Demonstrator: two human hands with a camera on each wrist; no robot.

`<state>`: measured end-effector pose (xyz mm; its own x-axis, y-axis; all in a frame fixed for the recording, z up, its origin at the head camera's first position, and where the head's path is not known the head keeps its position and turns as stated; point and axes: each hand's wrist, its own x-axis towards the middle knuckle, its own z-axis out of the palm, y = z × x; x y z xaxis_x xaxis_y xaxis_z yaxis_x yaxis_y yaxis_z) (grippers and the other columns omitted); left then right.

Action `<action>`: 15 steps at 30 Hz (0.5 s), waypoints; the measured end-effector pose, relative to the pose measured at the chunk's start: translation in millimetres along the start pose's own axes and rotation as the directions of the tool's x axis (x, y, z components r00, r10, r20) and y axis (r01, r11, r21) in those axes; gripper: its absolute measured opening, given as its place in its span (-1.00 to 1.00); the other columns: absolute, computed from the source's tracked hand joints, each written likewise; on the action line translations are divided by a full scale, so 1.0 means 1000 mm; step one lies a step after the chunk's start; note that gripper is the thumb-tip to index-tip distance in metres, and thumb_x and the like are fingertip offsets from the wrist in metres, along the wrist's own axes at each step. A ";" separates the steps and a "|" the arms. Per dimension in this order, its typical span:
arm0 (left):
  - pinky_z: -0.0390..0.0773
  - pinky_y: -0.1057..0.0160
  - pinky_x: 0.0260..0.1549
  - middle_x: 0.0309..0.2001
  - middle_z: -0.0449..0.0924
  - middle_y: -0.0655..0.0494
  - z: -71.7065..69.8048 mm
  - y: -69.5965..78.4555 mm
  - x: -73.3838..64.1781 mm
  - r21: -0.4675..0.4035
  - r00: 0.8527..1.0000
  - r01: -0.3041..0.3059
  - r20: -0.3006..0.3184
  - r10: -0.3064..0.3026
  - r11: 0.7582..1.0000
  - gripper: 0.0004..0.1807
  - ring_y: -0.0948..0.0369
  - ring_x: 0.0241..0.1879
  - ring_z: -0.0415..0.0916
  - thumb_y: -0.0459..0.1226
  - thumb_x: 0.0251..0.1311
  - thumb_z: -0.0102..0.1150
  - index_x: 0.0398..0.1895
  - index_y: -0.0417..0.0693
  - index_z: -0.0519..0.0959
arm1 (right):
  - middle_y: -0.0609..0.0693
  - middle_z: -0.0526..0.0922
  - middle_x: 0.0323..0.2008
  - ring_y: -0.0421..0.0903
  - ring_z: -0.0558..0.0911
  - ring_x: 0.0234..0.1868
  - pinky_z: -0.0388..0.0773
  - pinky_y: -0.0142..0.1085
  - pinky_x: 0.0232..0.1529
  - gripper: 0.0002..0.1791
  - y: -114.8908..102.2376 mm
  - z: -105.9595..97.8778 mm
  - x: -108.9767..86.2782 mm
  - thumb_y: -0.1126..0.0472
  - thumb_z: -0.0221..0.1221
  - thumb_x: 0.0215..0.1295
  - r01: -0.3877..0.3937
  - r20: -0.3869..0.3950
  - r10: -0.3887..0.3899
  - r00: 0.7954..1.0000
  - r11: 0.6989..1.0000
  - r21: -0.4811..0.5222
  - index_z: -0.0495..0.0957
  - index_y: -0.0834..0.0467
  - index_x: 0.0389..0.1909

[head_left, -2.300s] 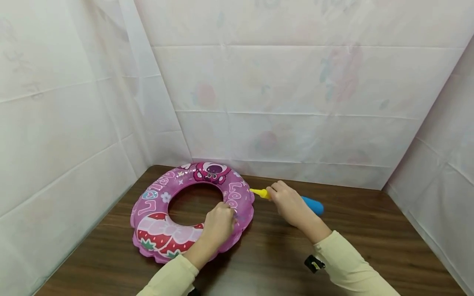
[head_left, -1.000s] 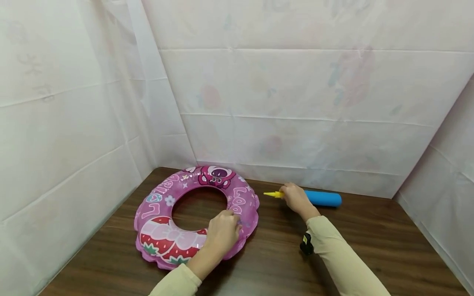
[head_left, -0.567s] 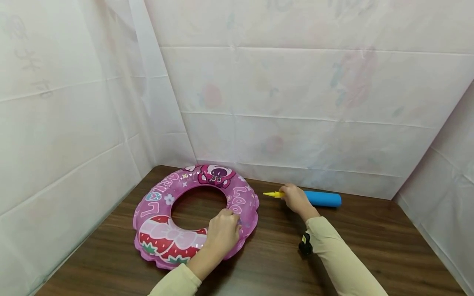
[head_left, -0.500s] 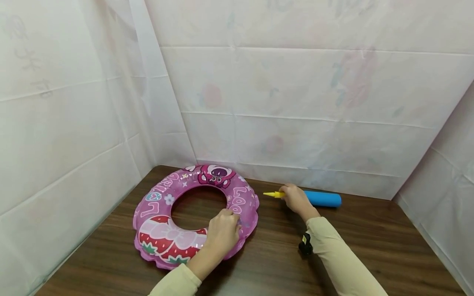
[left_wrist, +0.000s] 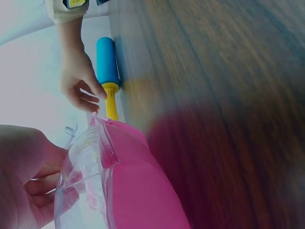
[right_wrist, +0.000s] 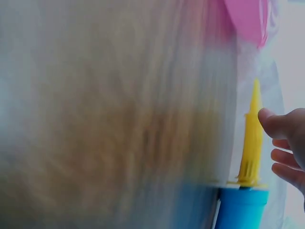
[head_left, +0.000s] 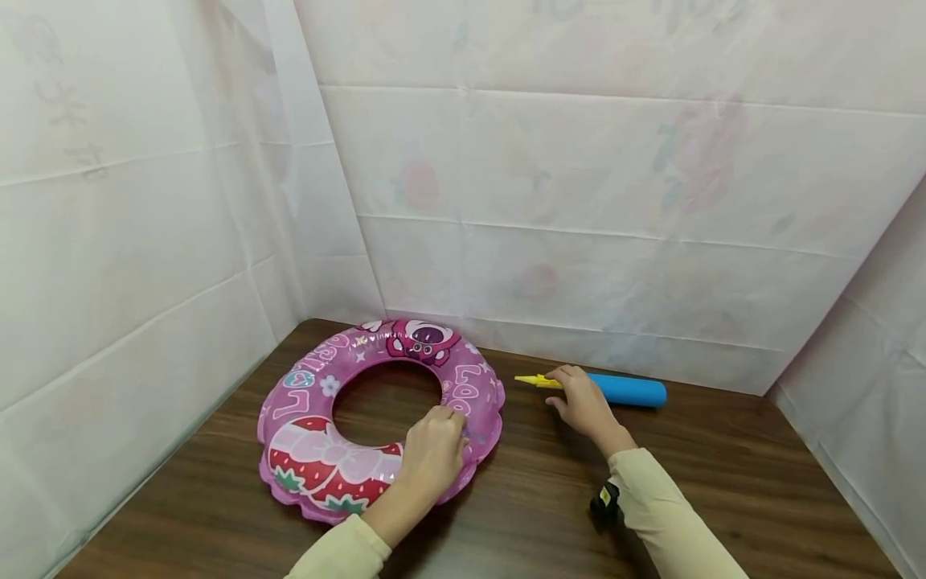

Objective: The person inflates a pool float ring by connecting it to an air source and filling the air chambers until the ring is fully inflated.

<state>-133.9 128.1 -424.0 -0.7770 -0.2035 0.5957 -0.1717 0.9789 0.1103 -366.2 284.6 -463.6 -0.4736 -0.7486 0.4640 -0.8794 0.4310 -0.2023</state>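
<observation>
A pink inflatable swim ring (head_left: 329,386) with strawberry and bear prints lies on the table at left. On its right part, my left hand (head_left: 432,449) grips the ring with curled fingers; the left wrist view has the fingers (left_wrist: 45,183) behind clear plastic, near a small clear valve (left_wrist: 71,133). To the right lies a hand pump (head_left: 629,390), blue with a yellow nozzle (head_left: 531,379) pointing at the ring but apart from it. My right hand (head_left: 587,406) hovers loosely by the nozzle, its thumb (right_wrist: 272,125) beside the yellow plastic, holding nothing.
The dark wood-grain table (head_left: 550,498) carries the ring and the pump. Pale printed cloth (head_left: 579,177) hangs behind the table and on both sides. A small black device (head_left: 604,503) is worn on the right wrist.
The pump came away from the ring's edge and was laid down to the right. My right hand has since let go of its yellow part and loosened. The left hand stays on the ring.
</observation>
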 end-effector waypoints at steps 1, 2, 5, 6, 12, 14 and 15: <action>0.60 0.20 -0.39 -0.49 0.56 0.10 0.000 0.000 0.000 0.001 1.000 0.000 0.005 0.000 1.000 -0.75 0.16 -0.39 0.54 -0.23 -0.19 0.51 -0.51 -0.07 0.58 | 0.14 0.65 -0.09 0.10 0.61 -0.01 0.59 -0.03 -0.02 -0.58 -0.004 -0.001 -0.002 0.27 0.41 0.02 -0.002 -0.009 0.002 1.000 1.000 0.019 0.60 0.24 -0.05; 0.59 0.21 -0.37 -0.47 0.56 0.10 0.000 -0.001 0.000 0.004 1.000 -0.004 0.007 0.004 1.000 -0.75 0.16 -0.38 0.53 -0.23 -0.17 0.50 -0.50 -0.08 0.57 | 0.14 0.65 -0.09 0.10 0.61 -0.01 0.59 -0.03 -0.01 -0.57 -0.009 -0.002 -0.004 0.27 0.42 0.01 -0.002 -0.022 0.002 1.000 0.999 0.033 0.60 0.24 -0.05; 0.58 0.22 -0.31 -0.44 0.56 0.10 0.000 -0.002 -0.001 0.015 1.000 -0.014 0.006 0.014 1.000 -0.73 0.15 -0.35 0.52 -0.22 -0.14 0.49 -0.47 -0.07 0.55 | 0.14 0.66 -0.09 0.10 0.62 0.00 0.57 -0.01 0.02 -0.57 -0.023 -0.006 -0.010 0.27 0.42 0.01 -0.011 -0.038 0.015 0.999 0.995 0.101 0.60 0.24 -0.05; 0.57 0.22 -0.30 -0.44 0.55 0.09 0.001 -0.002 -0.001 0.016 1.000 -0.016 0.003 0.016 1.000 -0.73 0.15 -0.34 0.52 -0.22 -0.13 0.48 -0.46 -0.07 0.54 | 0.13 0.67 -0.08 0.09 0.62 0.01 0.57 0.00 0.04 -0.57 -0.029 -0.008 -0.011 0.27 0.42 0.01 -0.015 -0.038 0.020 0.999 0.992 0.125 0.60 0.23 -0.05; 0.55 0.22 -0.30 -0.43 0.53 0.09 0.003 -0.002 -0.002 0.011 1.000 -0.017 -0.007 0.017 1.000 -0.72 0.14 -0.35 0.50 -0.22 -0.11 0.48 -0.44 -0.07 0.52 | 0.06 0.68 -0.05 0.03 0.62 0.08 0.53 -0.05 0.13 -0.60 -0.060 -0.017 -0.022 0.24 0.40 0.05 -0.031 -0.026 0.038 0.999 0.972 0.233 0.60 0.16 -0.03; 0.55 0.22 -0.30 -0.43 0.53 0.09 0.004 -0.002 -0.002 0.014 1.000 -0.014 -0.008 0.014 1.000 -0.71 0.14 -0.35 0.49 -0.21 -0.11 0.47 -0.43 -0.07 0.52 | 0.04 0.69 -0.06 0.01 0.62 0.08 0.54 -0.07 0.13 -0.59 -0.069 -0.019 -0.026 0.24 0.40 0.04 -0.027 -0.030 0.037 0.999 0.961 0.275 0.61 0.16 -0.04; 0.55 0.22 -0.30 -0.43 0.52 0.09 0.004 -0.001 -0.002 0.018 1.000 -0.013 -0.008 0.013 1.000 -0.71 0.14 -0.35 0.49 -0.21 -0.11 0.47 -0.43 -0.07 0.52 | 0.04 0.69 -0.07 0.00 0.63 0.07 0.55 -0.08 0.12 -0.59 -0.073 -0.019 -0.027 0.25 0.40 0.04 -0.025 -0.034 0.037 0.999 0.955 0.295 0.61 0.16 -0.04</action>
<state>-134.1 127.2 -428.5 -0.7740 -0.1908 0.6037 -0.1727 0.9810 0.0887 -288.0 283.3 -445.1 -0.5038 -0.7148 0.4850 -0.8424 0.2822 -0.4591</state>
